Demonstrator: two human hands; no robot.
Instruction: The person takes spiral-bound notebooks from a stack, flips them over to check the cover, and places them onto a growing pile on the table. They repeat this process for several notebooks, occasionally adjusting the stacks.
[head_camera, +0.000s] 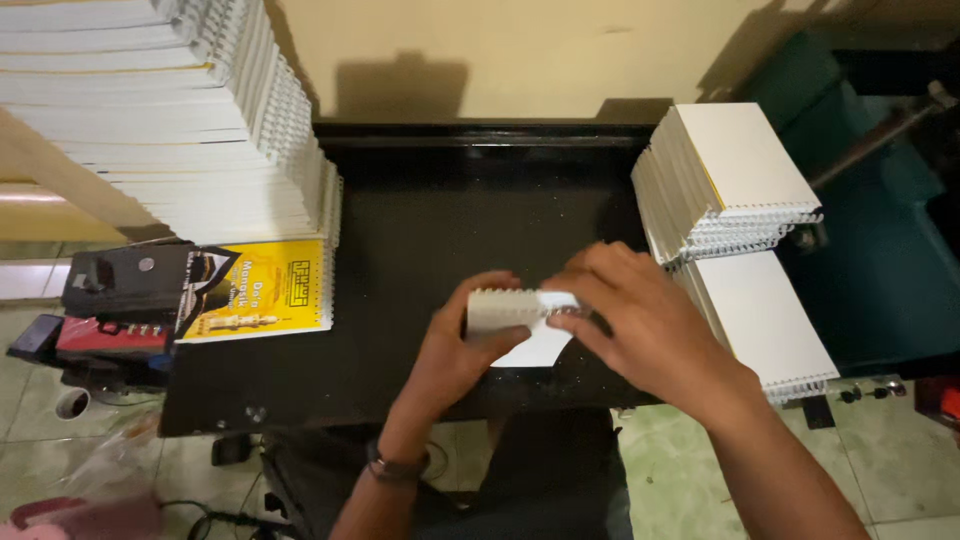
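Hands meet mid-table (400, 220): your left hand (462, 345) pinches one small white booklet (520, 322) by its coil edge, thumb under, likely to steady it; your right hand (635, 320) presses closed fingers on its page. Stacks: one tall at left (180, 120), two at right (730, 180), spines aligned. One yellow-covered notebook (255, 290) lies flat.

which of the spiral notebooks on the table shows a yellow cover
The yellow-covered spiral notebook lying flat at the table's left, under the tall white stack; the others show only white.
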